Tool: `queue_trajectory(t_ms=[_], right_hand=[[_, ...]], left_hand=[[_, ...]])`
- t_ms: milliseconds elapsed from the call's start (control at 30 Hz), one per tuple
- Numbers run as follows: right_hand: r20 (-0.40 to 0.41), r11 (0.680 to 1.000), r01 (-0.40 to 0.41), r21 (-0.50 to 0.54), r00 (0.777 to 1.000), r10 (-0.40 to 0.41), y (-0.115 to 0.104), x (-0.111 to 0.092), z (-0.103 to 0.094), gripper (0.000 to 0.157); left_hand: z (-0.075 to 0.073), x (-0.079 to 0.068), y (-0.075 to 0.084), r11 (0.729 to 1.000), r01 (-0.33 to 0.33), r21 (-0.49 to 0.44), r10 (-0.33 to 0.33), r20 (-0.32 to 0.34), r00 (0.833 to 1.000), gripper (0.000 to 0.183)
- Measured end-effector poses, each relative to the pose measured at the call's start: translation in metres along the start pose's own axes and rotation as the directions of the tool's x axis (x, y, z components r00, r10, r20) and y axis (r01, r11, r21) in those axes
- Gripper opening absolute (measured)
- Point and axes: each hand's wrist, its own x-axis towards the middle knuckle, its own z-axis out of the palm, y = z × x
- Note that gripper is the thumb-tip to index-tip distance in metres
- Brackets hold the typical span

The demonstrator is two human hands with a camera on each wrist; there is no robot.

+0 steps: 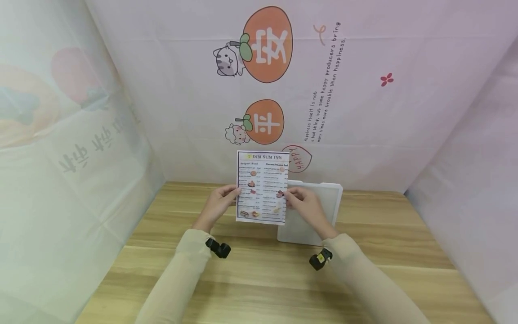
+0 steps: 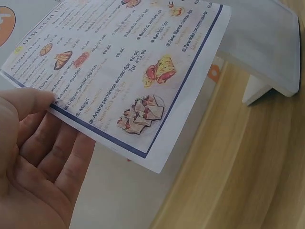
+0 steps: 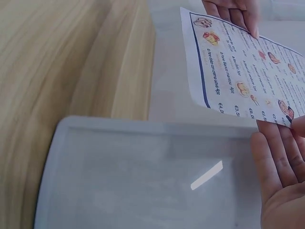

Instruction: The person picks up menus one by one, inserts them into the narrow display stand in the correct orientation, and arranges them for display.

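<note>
A printed paper menu headed "DIM SUM INN" is held upright between both hands, its text facing me. My left hand pinches its left edge, with the thumb on the printed side and the fingers behind, as the left wrist view shows. On the opposite edge, my right hand pinches the sheet in the same way. Behind the right hand stands a white framed board with rounded corners, leaning back on the table; its glossy face reflects light in the right wrist view. The menu overlaps the board's left part in the head view.
A wood-grain table spans the front. The back wall is draped with a printed cloth, and more cloth hangs at both sides. A foot-like support shows under the board. Each wrist carries a small black camera.
</note>
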Motion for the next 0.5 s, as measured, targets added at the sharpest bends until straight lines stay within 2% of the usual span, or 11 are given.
queue_trajectory(t_ms=[300,500], right_hand=[[-0.032,0.997,-0.022,-0.076,0.999,0.019,-0.007,-0.003,-0.024,0.034],[-0.062,0.997,-0.010,-0.078,0.998,0.005,-0.009,-0.001,-0.041,0.035]], left_hand=[[0.018,0.008,0.018,0.999,-0.040,0.016,0.040,0.010,0.999,0.031],[0.030,0.016,0.031,0.997,-0.065,0.043,0.063,0.040,0.997,0.032]])
